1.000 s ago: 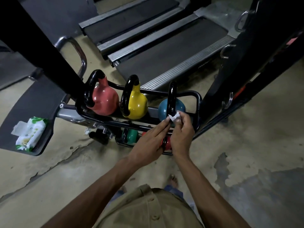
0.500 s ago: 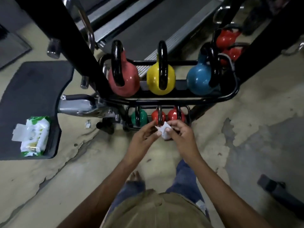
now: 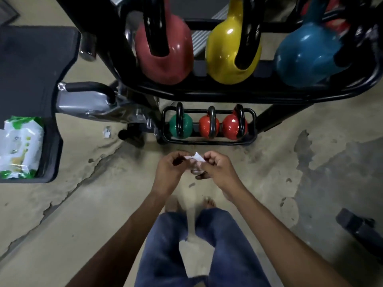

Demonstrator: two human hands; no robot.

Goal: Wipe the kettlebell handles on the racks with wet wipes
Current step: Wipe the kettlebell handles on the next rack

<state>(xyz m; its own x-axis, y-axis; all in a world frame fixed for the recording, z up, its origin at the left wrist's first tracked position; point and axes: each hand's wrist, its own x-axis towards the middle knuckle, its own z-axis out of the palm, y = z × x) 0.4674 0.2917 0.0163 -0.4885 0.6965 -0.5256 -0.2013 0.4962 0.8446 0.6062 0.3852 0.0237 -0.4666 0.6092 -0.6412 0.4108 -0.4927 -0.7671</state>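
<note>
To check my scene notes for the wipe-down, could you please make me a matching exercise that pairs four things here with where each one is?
Things
1. yellow kettlebell
2. green kettlebell
3. wet wipe
4. pack of wipes

Places
a. pinched between the left hand and the right hand
b. left end of the lower rack
c. on the dark platform at far left
d. middle of the upper rack

Pairs: 1-d, 2-b, 3-a, 4-c
</note>
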